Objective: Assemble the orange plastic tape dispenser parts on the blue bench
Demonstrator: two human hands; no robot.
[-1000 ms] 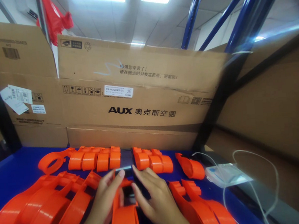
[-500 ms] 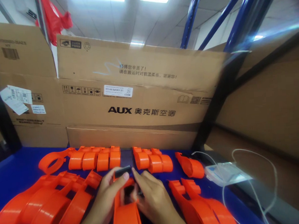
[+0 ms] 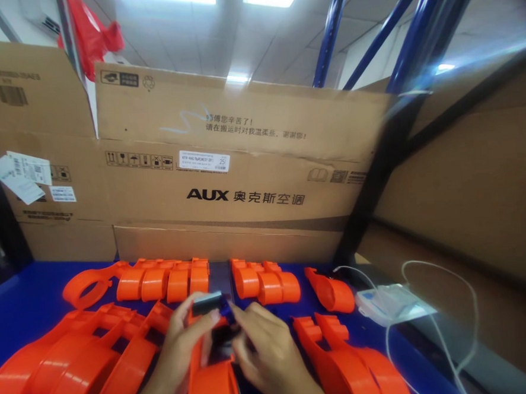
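Observation:
My left hand is closed around an orange plastic ring part, its round band toward me and its narrower end up. Across that end lies a dark flat-faced piece, with my left thumb pressing against it. My right hand is beside the part on the right, fingers curled and index fingertip by the dark piece's right end. A small dark-blue bit shows at that fingertip. Whatever the lower right fingers grip is hidden in shadow.
More orange ring parts lie left on the blue tabletop; others stand in back rows and at right. A clear plastic case with a white cable sits right. A cardboard panel closes off the back.
The held orange part has shifted slightly left, and the dark piece has turned to show a lighter, shiny face. A dark-blue bit now shows near my right index fingertip.

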